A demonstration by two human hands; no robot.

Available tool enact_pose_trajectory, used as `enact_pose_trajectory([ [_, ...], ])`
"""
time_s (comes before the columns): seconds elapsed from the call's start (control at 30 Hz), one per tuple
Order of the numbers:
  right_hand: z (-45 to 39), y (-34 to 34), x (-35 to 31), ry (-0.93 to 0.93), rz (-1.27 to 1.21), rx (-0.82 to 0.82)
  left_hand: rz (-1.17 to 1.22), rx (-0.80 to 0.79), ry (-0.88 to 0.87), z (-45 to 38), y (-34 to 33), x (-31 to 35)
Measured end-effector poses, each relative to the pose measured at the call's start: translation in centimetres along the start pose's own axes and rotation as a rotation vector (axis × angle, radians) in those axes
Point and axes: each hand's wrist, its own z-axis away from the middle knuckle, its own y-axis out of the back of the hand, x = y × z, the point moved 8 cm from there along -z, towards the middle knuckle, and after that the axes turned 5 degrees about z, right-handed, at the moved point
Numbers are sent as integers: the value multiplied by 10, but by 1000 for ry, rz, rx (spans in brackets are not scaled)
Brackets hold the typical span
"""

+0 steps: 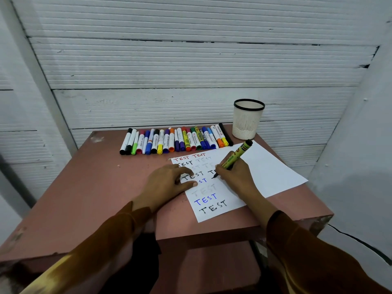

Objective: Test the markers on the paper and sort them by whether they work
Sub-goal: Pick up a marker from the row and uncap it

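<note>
Right hand (235, 175) pinches cylindrical yellow marker (237, 154), tip on flat white paper (265, 172); left hand (167, 183) presses paper, fingers loosely bent.

Matt paper (265, 166), glossy plastic markers (176, 141)

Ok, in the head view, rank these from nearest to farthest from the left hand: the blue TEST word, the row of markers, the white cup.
1. Blue TEST word: just right of the left hand.
2. Row of markers: beyond it, at the table's back.
3. White cup: back right corner.
</note>
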Motion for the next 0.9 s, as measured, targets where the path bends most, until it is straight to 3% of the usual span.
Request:
enact_pose_trajectory([
  [0.9, -8, 12, 5, 5, -24, 62, 37, 5, -13, -1, -2, -3],
])
